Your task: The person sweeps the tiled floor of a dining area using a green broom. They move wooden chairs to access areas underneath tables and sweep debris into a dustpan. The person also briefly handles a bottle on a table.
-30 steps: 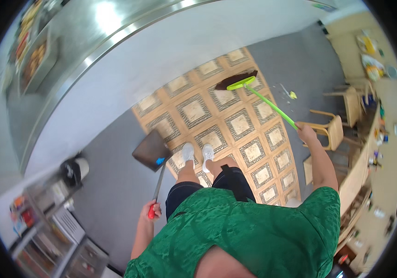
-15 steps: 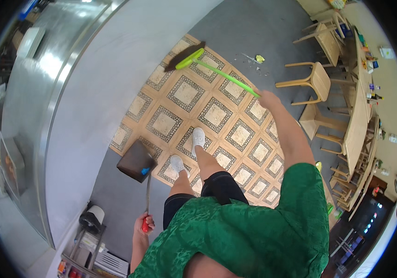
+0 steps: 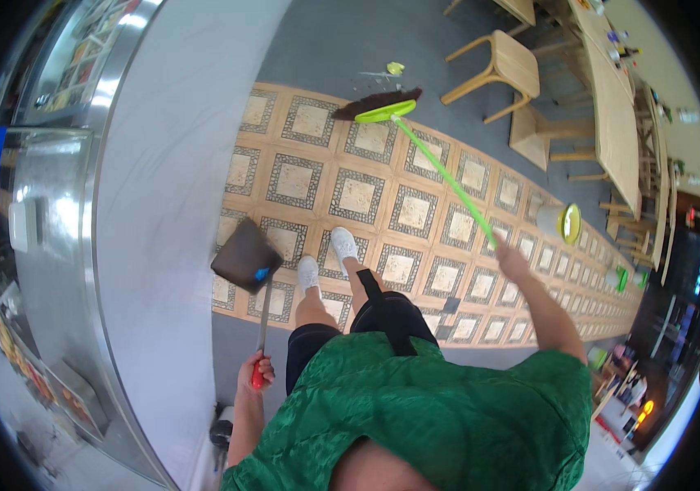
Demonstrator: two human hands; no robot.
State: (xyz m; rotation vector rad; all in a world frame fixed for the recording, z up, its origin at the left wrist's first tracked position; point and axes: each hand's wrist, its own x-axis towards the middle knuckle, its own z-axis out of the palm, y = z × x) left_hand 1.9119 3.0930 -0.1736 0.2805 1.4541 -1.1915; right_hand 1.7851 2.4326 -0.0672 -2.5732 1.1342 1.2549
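My right hand [image 3: 513, 258] is closed around the upper end of a broom's light-green handle. The broom [image 3: 387, 113] has a green head and dark brown bristles, which rest on the patterned floor strip near its far edge. Just beyond the bristles lie a crumpled yellow-green scrap [image 3: 396, 69] and small pale bits of litter [image 3: 373, 79] on grey floor. My left hand [image 3: 256, 372] grips the red handle end of a long-handled dustpan [image 3: 245, 255]. The dark pan, with a blue patch near its shaft, is left of my white shoes.
A pale wall [image 3: 162, 164] and a metal-edged glass counter [image 3: 64, 180] run along the left. At the right stand a wooden chair [image 3: 507, 69] and a long wooden table [image 3: 616, 123]. A white bucket with a yellow-green rim [image 3: 569, 222] stands on the patterned strip.
The view has turned and shifted. The broom head has come from left of the litter to right at its near side. The dustpan remains beside my feet, still in my left hand.
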